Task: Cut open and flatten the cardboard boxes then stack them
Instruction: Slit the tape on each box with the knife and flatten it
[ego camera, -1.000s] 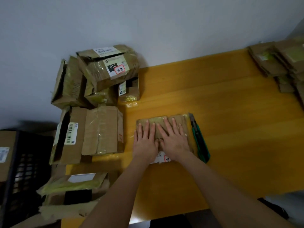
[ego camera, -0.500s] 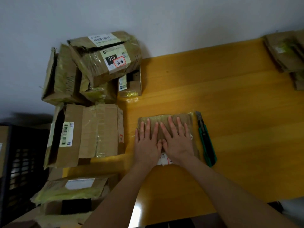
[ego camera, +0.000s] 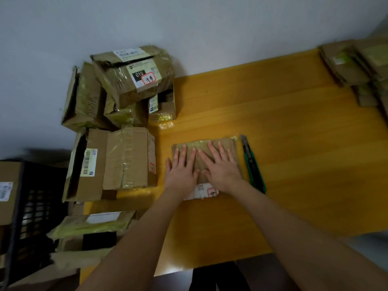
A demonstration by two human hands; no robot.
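Yellow wood table (ego camera: 294,156): wide bare stretch right of centre and along the near edge, far edge against a grey wall.

Pile of unflattened boxes (ego camera: 88,101) crowding the left end, some past the table's left edge. Topmost box (ego camera: 134,85) tilted, white label with a black block reading "010" plus a red-outlined stamp, handwriting illegible. Barcode strip above it too small to read. Large box (ego camera: 126,158) lower down, open end to the left, barcode sticker on its flap, digits unreadable.

Black lattice crate (ego camera: 31,206) off the table, far left, with a white-labelled carton (ego camera: 10,173) at its left.

Stack of flattened boxes (ego camera: 344,64) at the far right corner, well apart from the work spot.

Flattened box (ego camera: 205,143) flat at table centre, near the large box. White label with red-outlined stamp at its near edge, between the wrists.

Left hand (ego camera: 181,173) and right hand (ego camera: 222,169) palms down on it, side by side, fingers straight and slightly spread, pressing. Thumbs nearly touching.

Green utility knife (ego camera: 253,166) just beside the flattened box's right edge, blade end away, untouched.
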